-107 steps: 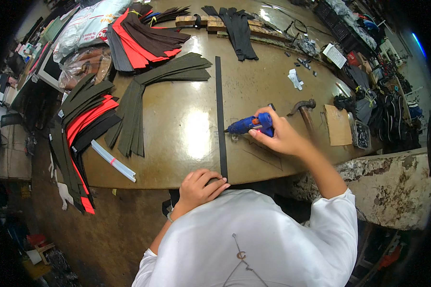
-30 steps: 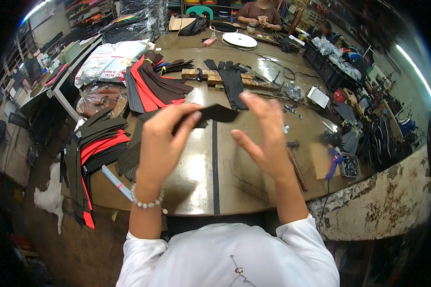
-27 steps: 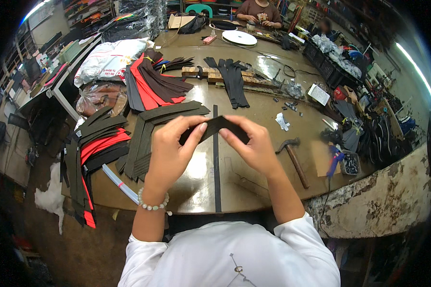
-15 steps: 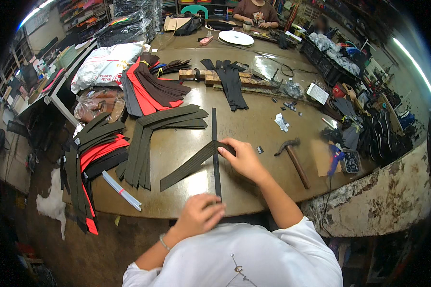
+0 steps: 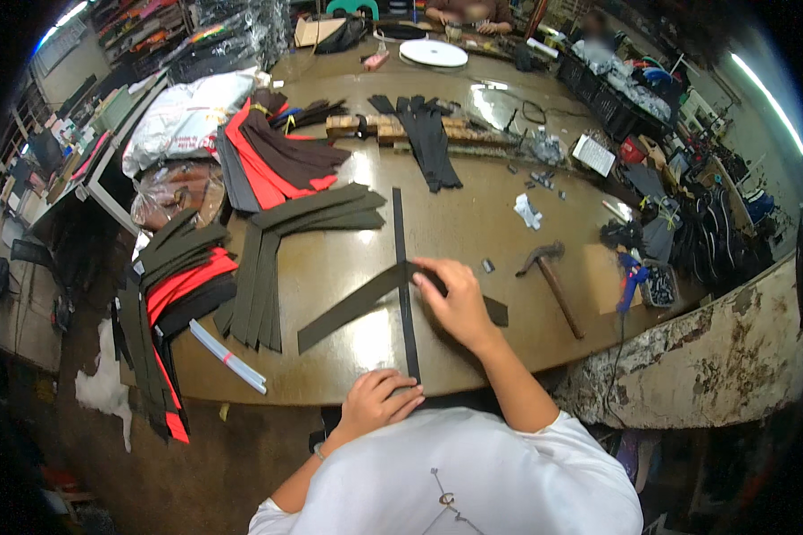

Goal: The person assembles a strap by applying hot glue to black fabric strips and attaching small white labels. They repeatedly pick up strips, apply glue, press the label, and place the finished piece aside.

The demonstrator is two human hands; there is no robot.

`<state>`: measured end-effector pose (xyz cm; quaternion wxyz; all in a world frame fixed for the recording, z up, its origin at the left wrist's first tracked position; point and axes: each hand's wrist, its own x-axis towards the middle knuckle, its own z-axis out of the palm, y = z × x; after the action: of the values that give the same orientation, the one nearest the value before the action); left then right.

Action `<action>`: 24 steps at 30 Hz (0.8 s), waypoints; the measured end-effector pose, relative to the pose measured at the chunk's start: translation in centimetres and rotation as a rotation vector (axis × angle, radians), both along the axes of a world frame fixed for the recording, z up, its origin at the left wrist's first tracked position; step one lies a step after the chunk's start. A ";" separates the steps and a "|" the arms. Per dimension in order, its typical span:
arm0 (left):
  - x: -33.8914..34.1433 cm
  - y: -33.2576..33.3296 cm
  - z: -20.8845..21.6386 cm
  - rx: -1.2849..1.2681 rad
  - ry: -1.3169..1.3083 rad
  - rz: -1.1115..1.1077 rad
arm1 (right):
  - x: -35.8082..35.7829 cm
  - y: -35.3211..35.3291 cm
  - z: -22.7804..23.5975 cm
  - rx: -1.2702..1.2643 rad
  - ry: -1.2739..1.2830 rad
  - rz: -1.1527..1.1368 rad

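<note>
A dark olive webbing strap [image 5: 352,308] lies bent across a narrow black strip [image 5: 399,227] on the table. My right hand [image 5: 455,303] is closed on the strap at its bend, thumb and fingertips beside the crossing. The strap's other end shows to the right of that hand, and the part between is hidden beneath it. At the table's near edge my left hand [image 5: 379,403] has its fingers curled onto the near end of the black strip. The strip runs nearly straight away from me under the strap.
Left of the strap are olive straps [image 5: 259,285], red and black straps [image 5: 192,285] and pale sticks [image 5: 227,357]. A hammer [image 5: 558,290], a glue gun [image 5: 632,278] and a tub of small parts [image 5: 660,287] lie right. Black straps [image 5: 428,147] rest on a wooden bar behind. A person sits opposite.
My left hand has come down onto the strip's near end. The strap's right-hand end now shows beyond my right hand, which has shifted slightly right. The view has tilted a little.
</note>
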<state>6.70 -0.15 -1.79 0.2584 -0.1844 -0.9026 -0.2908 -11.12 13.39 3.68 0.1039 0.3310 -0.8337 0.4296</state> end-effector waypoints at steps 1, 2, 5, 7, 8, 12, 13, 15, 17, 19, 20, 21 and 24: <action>0.0 0.0 -0.1 0.006 -0.005 0.009 | -0.2 0.1 -0.1 0.020 -0.026 -0.024; 0.1 0.1 -0.3 -0.005 -0.006 0.021 | -0.3 0.1 -0.3 -0.040 -0.028 -0.020; 0.1 0.3 -0.6 0.051 -0.050 0.050 | -0.4 0.3 -1.0 -0.124 -0.179 -0.016; 0.1 0.5 -0.6 0.067 -0.043 0.067 | 0.0 0.5 -1.6 -0.140 -0.196 -0.015; 0.1 0.6 -0.5 0.077 -0.032 0.074 | 0.4 0.5 -1.9 -0.121 -0.237 -0.041; 0.0 0.7 -0.1 0.088 -0.049 0.086 | 1.7 0.3 -3.1 -0.102 -0.257 -0.083; -0.1 0.7 0.0 0.086 -0.042 0.089 | 2.0 0.3 -3.3 -0.075 -0.246 -0.082; -0.1 0.7 0.1 0.088 -0.053 0.088 | 2.4 0.4 -3.6 -0.020 -0.237 -0.102; 0.0 0.8 0.1 0.098 -0.081 0.089 | 2.6 0.6 -3.8 -0.001 -0.188 -0.142; 0.0 0.8 0.1 0.099 -0.077 0.091 | 2.8 0.8 -4.1 0.002 -0.181 -0.135; 0.1 0.8 0.1 0.100 -0.084 0.094 | 2.8 0.9 -4.3 0.005 -0.183 -0.138; 0.1 0.8 0.1 0.097 -0.077 0.092 | 2.9 0.9 -4.6 -0.005 -0.167 -0.129; 0.0 0.8 0.1 0.094 -0.084 0.090 | 3.0 0.9 -5.1 0.012 -0.106 -0.128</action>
<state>6.75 0.65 -1.72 0.2416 -0.1187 -0.9053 -0.3286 -8.12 14.25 -1.45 0.0848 0.2546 -0.8599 0.4342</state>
